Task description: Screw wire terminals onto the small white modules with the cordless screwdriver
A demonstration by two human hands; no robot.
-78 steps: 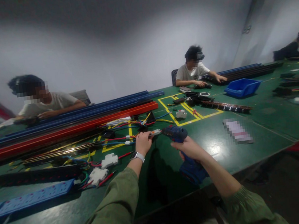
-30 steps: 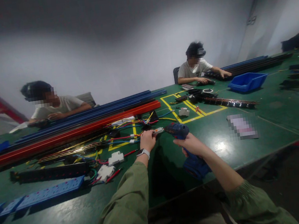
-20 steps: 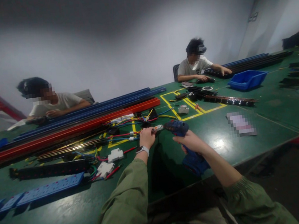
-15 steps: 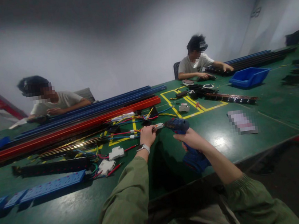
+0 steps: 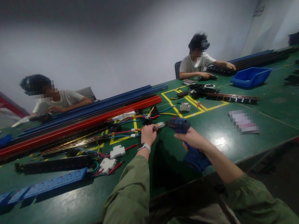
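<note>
My left hand (image 5: 149, 135), with a watch at the wrist, has its fingers closed on a small white block with an orange mark that looks like a circuit breaker (image 5: 159, 125). Red and blue wires run toward it from the left. In my right hand (image 5: 193, 139) is a blue cordless screwdriver (image 5: 179, 123), gripped by its handle. Its tip points left at the block's right end; whether the two touch I cannot tell. Left of my left wrist lie two more white breakers (image 5: 117, 151) with red leads.
Blue power strips (image 5: 55, 183) lie at front left on the green table (image 5: 221, 154). Long red channels (image 5: 96, 122) and blue ones stretch behind. A blue bin (image 5: 252, 77) stands at back right. Two people (image 5: 62, 99) sit across the table. Another white breaker (image 5: 184, 107) lies within yellow tape.
The whole view has shifted very slightly. Both hands keep their hold, and the screwdriver stays at the block's end.
</note>
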